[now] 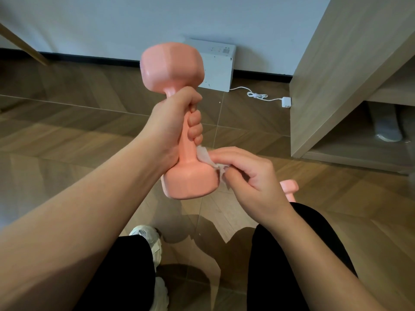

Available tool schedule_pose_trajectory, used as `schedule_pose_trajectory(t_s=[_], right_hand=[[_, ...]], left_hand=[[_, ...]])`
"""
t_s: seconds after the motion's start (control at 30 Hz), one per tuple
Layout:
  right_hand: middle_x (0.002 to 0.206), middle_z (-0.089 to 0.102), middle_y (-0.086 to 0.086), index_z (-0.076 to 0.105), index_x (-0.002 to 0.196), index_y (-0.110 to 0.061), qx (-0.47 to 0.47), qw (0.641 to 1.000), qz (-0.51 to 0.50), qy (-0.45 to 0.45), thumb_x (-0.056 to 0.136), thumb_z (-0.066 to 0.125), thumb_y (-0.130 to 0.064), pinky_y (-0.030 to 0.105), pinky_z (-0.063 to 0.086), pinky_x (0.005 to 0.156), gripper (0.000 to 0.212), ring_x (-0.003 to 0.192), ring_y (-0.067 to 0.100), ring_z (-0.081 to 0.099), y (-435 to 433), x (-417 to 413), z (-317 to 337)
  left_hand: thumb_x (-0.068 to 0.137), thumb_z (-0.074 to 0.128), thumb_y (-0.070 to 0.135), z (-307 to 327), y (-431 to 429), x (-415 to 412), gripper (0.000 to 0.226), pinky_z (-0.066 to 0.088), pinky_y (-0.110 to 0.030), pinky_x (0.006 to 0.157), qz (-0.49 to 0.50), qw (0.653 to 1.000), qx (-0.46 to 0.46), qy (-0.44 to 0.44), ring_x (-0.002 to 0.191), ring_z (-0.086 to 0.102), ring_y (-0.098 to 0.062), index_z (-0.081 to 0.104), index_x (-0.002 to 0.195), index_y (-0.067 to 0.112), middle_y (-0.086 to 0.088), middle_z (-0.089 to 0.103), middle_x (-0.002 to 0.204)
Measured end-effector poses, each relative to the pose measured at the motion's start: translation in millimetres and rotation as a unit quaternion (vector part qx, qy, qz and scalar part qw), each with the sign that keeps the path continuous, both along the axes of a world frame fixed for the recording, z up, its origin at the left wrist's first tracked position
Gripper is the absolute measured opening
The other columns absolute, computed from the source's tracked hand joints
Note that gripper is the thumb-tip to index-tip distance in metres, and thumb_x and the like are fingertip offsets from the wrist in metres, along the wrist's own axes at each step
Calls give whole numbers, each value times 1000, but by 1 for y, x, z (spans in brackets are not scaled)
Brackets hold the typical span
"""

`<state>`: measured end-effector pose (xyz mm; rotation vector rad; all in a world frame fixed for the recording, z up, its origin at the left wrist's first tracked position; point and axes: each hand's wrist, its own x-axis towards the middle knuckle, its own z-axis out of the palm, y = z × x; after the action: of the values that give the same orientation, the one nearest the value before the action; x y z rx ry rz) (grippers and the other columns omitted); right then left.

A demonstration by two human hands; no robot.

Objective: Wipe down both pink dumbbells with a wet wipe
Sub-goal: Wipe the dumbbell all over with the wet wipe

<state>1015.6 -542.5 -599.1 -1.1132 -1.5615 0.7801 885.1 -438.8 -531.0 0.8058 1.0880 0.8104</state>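
One dumbbell (pixel 187 181) gripped by left hand (pixel 175 118); right hand (pixel 253 176) pinches wipe (pixel 203 155); second dumbbell (pixel 290 187) mostly hidden

Wood-pattern floor (pixel 67 131); pale wall (pixel 112 19), black skirting (pixel 89 57); white box (pixel 217 70) against wall; white cable (pixel 256 94) on floor; wooden cabinet (pixel 336 75) right.

A dumbbell (pixel 184 142) before box (pixel 216 68) at wall (pixel 112 23), cabinet (pixel 336 75) on right, second dumbbell (pixel 290 188) beyond right knee (pixel 303 221).

Head-worn view, steeply down, near dumbbell (pixel 171 66)
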Motion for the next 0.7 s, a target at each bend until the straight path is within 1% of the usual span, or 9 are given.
schedule_pose_trajectory(t_s=[0.1,0.23,0.27,0.33,0.4,0.5,0.57,0.63,0.7], right_hand=[[116,69,7,70,111,-1,40,999,14,-14,88,48,4,29,49,96,32,115,12,61,-4,-3,3],[121,65,4,66,117,-3,6,998,23,-56,89,63,-8,24,44,100,29,118,9,58,-3,-4,2],[122,65,3,65,119,-5,-7,998,28,-63,88,68,-16,22,43,100,34,119,8,57,-2,-3,2],[125,63,1,63,124,-8,-19,996,39,-77,78,80,-31,19,40,102,54,121,6,54,0,-1,2],[128,60,1,60,127,-8,-7,994,43,-101,67,86,-36,19,38,105,71,124,6,52,2,0,-1],[132,55,4,53,131,-6,10,984,38,-172,65,88,-34,11,32,106,80,125,2,44,5,-4,-7],[130,55,5,52,129,-5,17,982,15,-188,68,87,-26,8,32,101,73,121,0,42,6,-10,-11],[122,59,6,57,122,-3,29,988,-17,-154,70,86,-16,10,38,95,61,115,3,49,6,-14,-15],[118,63,4,61,118,-3,17,995,-19,-98,69,87,-13,19,46,91,56,112,8,56,5,-12,-16]], left_hand=[[84,57,17,-3,3,-2,29,31,-21,41,30,999,10,24,38,29,-14,40,61,18,2,34,47],[83,59,17,-5,3,-3,29,31,-23,44,42,998,22,38,41,31,-15,42,59,19,0,37,47],[83,59,16,-5,3,-3,30,31,-24,44,42,998,23,34,41,31,-15,43,58,19,0,37,47],[83,59,17,-5,3,-2,30,31,-24,44,39,999,26,25,40,31,-15,43,58,18,0,37,47],[84,59,17,-4,3,-2,30,31,-23,44,39,999,30,16,40,31,-15,42,58,18,0,36,47],[84,59,17,-3,4,-2,29,32,-23,45,50,998,29,11,41,31,-15,42,60,18,0,36,47],[83,59,17,-4,3,-1,28,33,-23,45,65,997,24,14,41,32,-15,43,61,18,0,37,48],[85,61,20,-5,4,-2,26,34,-23,46,59,998,15,8,41,35,-14,44,65,17,1,39,49],[88,60,23,-3,5,-3,26,38,-22,47,-1,1000,4,-31,43,39,-13,47,66,17,1,43,52]])
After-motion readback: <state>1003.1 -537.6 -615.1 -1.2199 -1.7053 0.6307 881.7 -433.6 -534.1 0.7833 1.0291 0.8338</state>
